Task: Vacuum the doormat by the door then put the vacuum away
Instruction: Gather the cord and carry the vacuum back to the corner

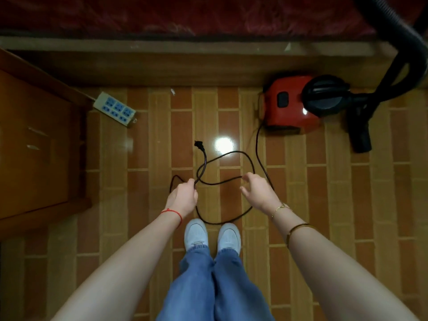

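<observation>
A red and black vacuum cleaner [298,104] stands on the tiled floor at the right, its black hose [398,54] rising out of the top right corner. Its black power cord [231,155] runs from the vacuum's left side and loops over the floor in front of my feet. The plug [198,144] points up, free of any socket. My left hand [184,196] grips the cord in a fist a short way below the plug. My right hand [256,189] hovers with spread fingers over a loop of the cord, fingertips at the cord; I cannot tell if they touch it. No doormat is in view.
A white power strip with blue sockets [115,108] lies on the floor at the left, beside a wooden cabinet [37,140]. A wooden bed frame [185,63] with a dark red cover runs along the far side. My white shoes [212,234] stand below the cord loops.
</observation>
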`<state>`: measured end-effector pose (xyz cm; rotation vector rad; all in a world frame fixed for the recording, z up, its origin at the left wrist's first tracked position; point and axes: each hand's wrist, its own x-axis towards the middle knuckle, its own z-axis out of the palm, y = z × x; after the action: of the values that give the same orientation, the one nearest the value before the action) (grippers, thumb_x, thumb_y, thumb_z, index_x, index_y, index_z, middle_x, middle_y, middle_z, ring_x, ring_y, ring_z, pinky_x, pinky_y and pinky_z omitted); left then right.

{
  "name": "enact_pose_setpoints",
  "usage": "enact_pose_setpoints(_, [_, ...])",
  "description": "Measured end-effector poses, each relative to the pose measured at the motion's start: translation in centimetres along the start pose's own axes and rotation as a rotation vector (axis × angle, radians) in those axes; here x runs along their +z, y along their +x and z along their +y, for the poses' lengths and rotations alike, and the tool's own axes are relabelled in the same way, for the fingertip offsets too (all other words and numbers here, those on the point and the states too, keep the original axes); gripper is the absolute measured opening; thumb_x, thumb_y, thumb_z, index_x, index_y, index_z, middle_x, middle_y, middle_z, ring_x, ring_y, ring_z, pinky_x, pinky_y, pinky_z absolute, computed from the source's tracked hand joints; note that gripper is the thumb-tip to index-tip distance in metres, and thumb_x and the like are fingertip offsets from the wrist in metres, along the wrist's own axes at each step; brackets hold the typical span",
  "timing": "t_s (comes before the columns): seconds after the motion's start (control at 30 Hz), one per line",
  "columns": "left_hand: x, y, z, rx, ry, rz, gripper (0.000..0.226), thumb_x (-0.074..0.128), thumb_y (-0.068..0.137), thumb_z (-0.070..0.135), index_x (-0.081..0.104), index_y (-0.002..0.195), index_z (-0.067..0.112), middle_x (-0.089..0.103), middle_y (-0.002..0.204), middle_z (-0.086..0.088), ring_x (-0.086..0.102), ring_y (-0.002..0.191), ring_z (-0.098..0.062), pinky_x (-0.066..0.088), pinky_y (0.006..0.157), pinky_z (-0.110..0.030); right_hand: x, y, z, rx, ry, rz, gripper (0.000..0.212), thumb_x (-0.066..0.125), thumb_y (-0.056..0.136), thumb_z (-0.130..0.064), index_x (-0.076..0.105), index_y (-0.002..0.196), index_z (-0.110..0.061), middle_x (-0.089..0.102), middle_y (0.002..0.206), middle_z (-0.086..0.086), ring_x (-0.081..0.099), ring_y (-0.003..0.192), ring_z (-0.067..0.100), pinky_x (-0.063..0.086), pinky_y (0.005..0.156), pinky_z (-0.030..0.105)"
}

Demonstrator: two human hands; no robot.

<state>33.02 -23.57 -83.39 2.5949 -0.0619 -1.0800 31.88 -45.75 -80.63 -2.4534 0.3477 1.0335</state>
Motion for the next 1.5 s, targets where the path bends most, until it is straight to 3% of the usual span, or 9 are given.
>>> enact_pose_setpoints(0.33, [9.8, 7.0, -0.1, 0.118, -0.079, 0.146, 0.014, 0.041, 0.095, 0.004, 0.054, 0.099, 0.002, 0.056, 0.098, -0.014, 0.056, 0.090, -0.031, 0.047, 0.069, -0.039, 7.4, 8.5, 6.4, 0.050, -0.124, 0.101, 0.056, 0.057, 0.095, -0.023, 0.032, 0.142, -0.003, 0.042, 0.140, 0.015, 0.040, 0.130, 0.030, 0.041, 0.104, 0.037])
enact_pose_setpoints(0.5, [13.0, 10.4, -0.2, 0.158, -0.038, 0.105, 0.022, 0.042, 0.097, 0.005, 0.050, 0.117, 0.000, 0.055, 0.109, -0.019, 0.053, 0.101, -0.034, 0.044, 0.081, -0.039, 10.6, 12.2, 9.1, 0.156, -0.150, 0.116, 0.055, 0.062, 0.093, -0.022, 0.035, 0.135, 0.000, 0.044, 0.134, 0.017, 0.044, 0.124, 0.030, 0.041, 0.099, 0.035])
enact_pose_setpoints(0.67, [14.7, 12.7, -0.3, 0.182, -0.002, 0.062, 0.028, 0.049, 0.090, 0.006, 0.048, 0.118, 0.001, 0.051, 0.115, -0.018, 0.048, 0.109, -0.035, 0.044, 0.088, -0.045, 13.0, 15.0, 10.3, 0.291, -0.107, 0.142, 0.045, 0.057, 0.095, -0.010, 0.037, 0.134, 0.001, 0.045, 0.137, 0.019, 0.043, 0.128, 0.031, 0.040, 0.101, 0.034])
enact_pose_setpoints(0.87, [15.7, 13.2, -0.2, 0.121, 0.181, 0.010, 0.051, 0.054, 0.091, 0.014, 0.036, 0.138, 0.008, 0.042, 0.137, -0.011, 0.040, 0.126, -0.030, 0.040, 0.096, -0.040, 14.3, 16.6, 10.9, 0.425, -0.076, 0.150, 0.071, 0.062, 0.093, -0.024, 0.022, 0.144, 0.006, 0.038, 0.145, 0.021, 0.038, 0.135, 0.031, 0.037, 0.106, 0.033])
enact_pose_setpoints(1.07, [16.4, 13.9, -0.9, 0.121, 0.169, -0.013, 0.051, 0.054, 0.092, 0.015, 0.036, 0.140, 0.008, 0.044, 0.136, -0.013, 0.043, 0.125, -0.031, 0.042, 0.096, -0.041, 14.3, 17.5, 11.7, 0.518, -0.078, 0.137, 0.054, 0.053, 0.094, -0.009, 0.031, 0.142, 0.003, 0.039, 0.144, 0.019, 0.038, 0.134, 0.031, 0.037, 0.107, 0.035])
enact_pose_setpoints(1.17, [16.1, 13.9, -0.8, 0.157, 0.089, 0.008, 0.043, 0.049, 0.093, 0.011, 0.041, 0.134, 0.006, 0.052, 0.125, -0.016, 0.051, 0.114, -0.034, 0.046, 0.087, -0.042, 13.8, 17.7, 11.6, 0.479, 0.077, 0.087, 0.050, 0.059, 0.092, -0.013, 0.040, 0.137, 0.000, 0.050, 0.137, 0.018, 0.049, 0.125, 0.033, 0.043, 0.101, 0.038])
enact_pose_setpoints(1.3, [14.4, 12.9, 0.1, 0.095, -0.037, 0.015, 0.028, 0.040, 0.100, 0.019, 0.045, 0.124, 0.007, 0.065, 0.096, -0.021, 0.064, 0.086, -0.040, 0.050, 0.065, -0.041, 12.2, 16.4, 9.0, 0.307, 0.318, 0.052, 0.056, 0.059, 0.094, -0.019, 0.033, 0.138, 0.003, 0.056, 0.127, 0.021, 0.057, 0.116, 0.037, 0.048, 0.088, 0.038])
enact_pose_setpoints(1.37, [12.8, 11.7, 1.2, 0.063, -0.098, 0.057, 0.026, 0.037, 0.102, 0.024, 0.049, 0.115, 0.005, 0.065, 0.093, -0.023, 0.063, 0.085, -0.043, 0.049, 0.065, -0.042, 10.7, 15.3, 7.1, 0.227, 0.398, 0.084, 0.042, 0.056, 0.094, -0.015, 0.038, 0.129, 0.003, 0.058, 0.113, 0.018, 0.060, 0.108, 0.038, 0.050, 0.085, 0.038])
enact_pose_setpoints(1.5, [8.7, 9.7, 3.6, -0.078, -0.404, 0.042, 0.042, 0.033, 0.098, 0.042, 0.057, 0.099, 0.008, 0.068, 0.096, -0.022, 0.064, 0.089, -0.040, 0.052, 0.080, -0.043, 6.8, 11.7, 2.3, 0.113, 0.592, 0.113, 0.018, 0.055, 0.095, -0.012, 0.048, 0.110, -0.004, 0.059, 0.094, 0.012, 0.064, 0.079, 0.026, 0.054, 0.066, 0.023])
